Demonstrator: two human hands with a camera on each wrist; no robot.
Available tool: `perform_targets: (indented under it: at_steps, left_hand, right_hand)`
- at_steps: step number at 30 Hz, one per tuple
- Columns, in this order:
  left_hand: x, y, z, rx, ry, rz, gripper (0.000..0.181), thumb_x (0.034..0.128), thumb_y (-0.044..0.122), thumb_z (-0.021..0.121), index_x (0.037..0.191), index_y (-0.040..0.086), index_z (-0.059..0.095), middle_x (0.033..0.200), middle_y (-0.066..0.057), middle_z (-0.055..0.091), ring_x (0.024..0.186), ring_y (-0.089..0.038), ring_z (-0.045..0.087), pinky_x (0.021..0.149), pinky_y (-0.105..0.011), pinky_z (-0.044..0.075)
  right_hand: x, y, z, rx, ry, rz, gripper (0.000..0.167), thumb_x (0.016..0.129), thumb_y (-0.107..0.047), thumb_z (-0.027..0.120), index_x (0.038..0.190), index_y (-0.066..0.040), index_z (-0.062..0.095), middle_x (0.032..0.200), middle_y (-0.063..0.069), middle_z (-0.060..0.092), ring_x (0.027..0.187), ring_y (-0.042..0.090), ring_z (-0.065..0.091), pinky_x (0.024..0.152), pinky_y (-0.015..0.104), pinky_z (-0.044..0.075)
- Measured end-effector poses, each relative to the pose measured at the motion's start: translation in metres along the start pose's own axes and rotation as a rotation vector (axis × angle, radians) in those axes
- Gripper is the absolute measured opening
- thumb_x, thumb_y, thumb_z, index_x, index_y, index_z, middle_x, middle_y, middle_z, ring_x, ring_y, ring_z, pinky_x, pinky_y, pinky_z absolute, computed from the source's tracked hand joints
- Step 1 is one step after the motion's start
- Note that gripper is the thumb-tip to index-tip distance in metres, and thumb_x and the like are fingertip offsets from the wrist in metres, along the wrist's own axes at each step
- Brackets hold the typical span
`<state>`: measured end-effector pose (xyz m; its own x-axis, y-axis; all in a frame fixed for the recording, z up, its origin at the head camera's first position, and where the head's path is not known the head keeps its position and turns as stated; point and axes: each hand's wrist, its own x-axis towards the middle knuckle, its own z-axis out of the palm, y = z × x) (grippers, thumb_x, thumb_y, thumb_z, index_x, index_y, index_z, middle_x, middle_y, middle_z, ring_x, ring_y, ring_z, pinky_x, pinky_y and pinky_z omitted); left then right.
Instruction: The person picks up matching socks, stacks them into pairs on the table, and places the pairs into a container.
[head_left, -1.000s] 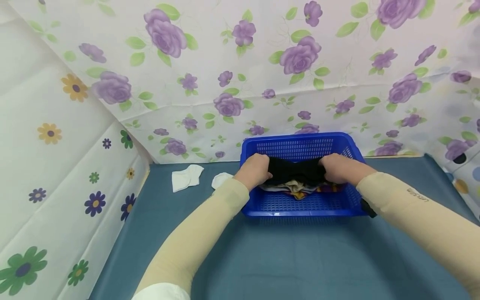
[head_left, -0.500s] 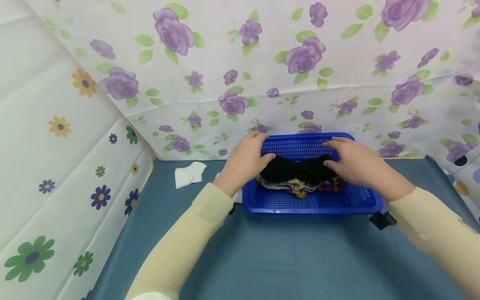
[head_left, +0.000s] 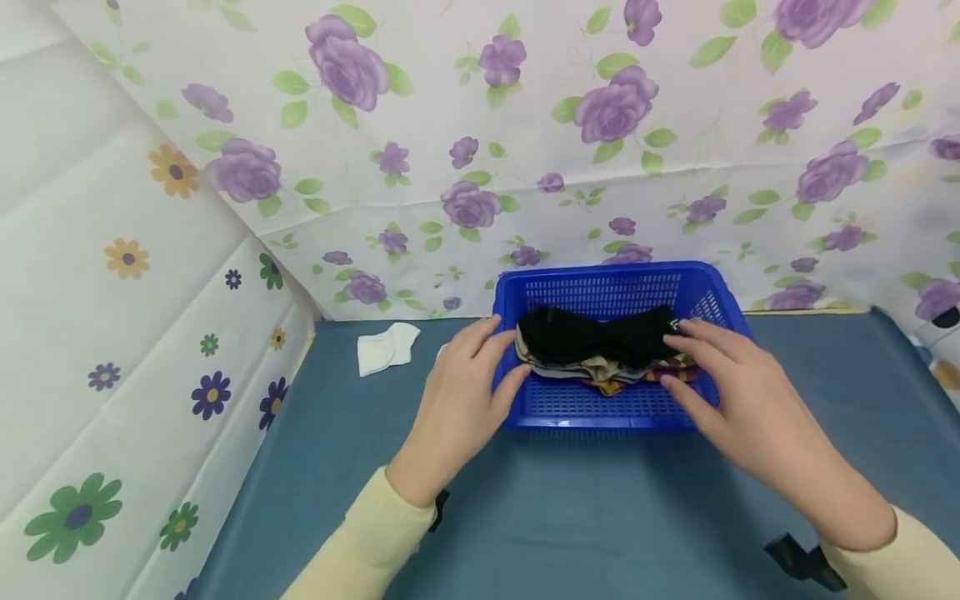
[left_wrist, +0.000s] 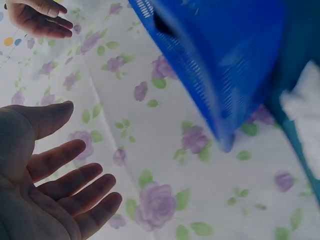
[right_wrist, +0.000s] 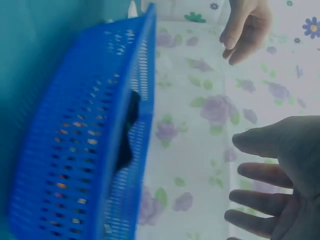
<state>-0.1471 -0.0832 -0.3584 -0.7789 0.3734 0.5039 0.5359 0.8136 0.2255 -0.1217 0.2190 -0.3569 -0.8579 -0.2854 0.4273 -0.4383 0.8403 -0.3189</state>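
A blue plastic basket (head_left: 600, 415) stands on the table near the back wall. Inside lies a stack of folded patterned cloth pieces (head_left: 603, 379), with black socks (head_left: 600, 333) flat on top. My left hand (head_left: 461, 392) hovers at the basket's left front corner, fingers spread and holding nothing. My right hand (head_left: 738, 396) is over the right front corner, its fingers extended near the end of the black socks; in the head view I cannot tell if they touch. In the right wrist view the right hand (right_wrist: 280, 185) appears apart from the basket (right_wrist: 75, 135), with nothing in it.
A folded white sock (head_left: 387, 348) lies on the blue-green table (head_left: 570, 517) left of the basket. Another white piece is mostly hidden behind my left hand. Flower-printed sheets (head_left: 420, 125) rise behind and at the left.
Both hands let go of the black socks, spread apart and drew back toward me. The socks now lie uncovered on the stack in the basket.
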Motion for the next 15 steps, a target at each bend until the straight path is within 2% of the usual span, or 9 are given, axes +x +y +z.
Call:
perform_targets:
  at_steps: [5, 9, 12, 15]
  left_hand:
    - [-0.029, 0.005, 0.019, -0.01, -0.011, 0.004, 0.037, 0.0907, 0.036, 0.06, 0.118, 0.011, 0.063, 0.128, -0.008, 0.058, 0.124, -0.023, 0.051, 0.104, -0.04, 0.04]
    - [-0.05, 0.012, 0.036, -0.016, -0.031, 0.025, 0.035, 0.0907, 0.038, 0.059, 0.114, 0.012, 0.065, 0.122, -0.004, 0.062, 0.12, -0.02, 0.054, 0.101, -0.04, 0.042]
    - [-0.06, 0.014, 0.045, -0.009, -0.04, 0.022, 0.033, 0.0897, 0.038, 0.061, 0.112, 0.014, 0.066, 0.117, -0.001, 0.063, 0.115, -0.017, 0.055, 0.098, -0.038, 0.044]
    - [-0.064, 0.015, 0.048, 0.004, -0.045, 0.024, 0.032, 0.0899, 0.038, 0.06, 0.111, 0.015, 0.066, 0.114, 0.001, 0.064, 0.111, -0.015, 0.056, 0.095, -0.035, 0.045]
  right_hand:
    - [-0.026, 0.003, 0.015, 0.037, 0.047, 0.036, 0.034, 0.079, -0.018, 0.075, 0.112, -0.014, 0.067, 0.127, 0.011, 0.058, 0.118, 0.032, 0.051, 0.091, 0.054, 0.041]
    - [-0.039, 0.007, 0.03, 0.045, 0.046, 0.028, 0.032, 0.078, -0.019, 0.075, 0.109, -0.014, 0.068, 0.124, 0.009, 0.061, 0.115, 0.029, 0.054, 0.09, 0.052, 0.044]
    - [-0.046, 0.009, 0.04, 0.047, 0.035, 0.01, 0.031, 0.078, -0.02, 0.075, 0.108, -0.015, 0.069, 0.124, 0.008, 0.061, 0.114, 0.028, 0.055, 0.091, 0.052, 0.044]
    - [-0.05, 0.009, 0.046, 0.047, 0.039, 0.003, 0.033, 0.077, -0.02, 0.076, 0.108, -0.015, 0.068, 0.123, 0.007, 0.062, 0.113, 0.028, 0.056, 0.092, 0.052, 0.043]
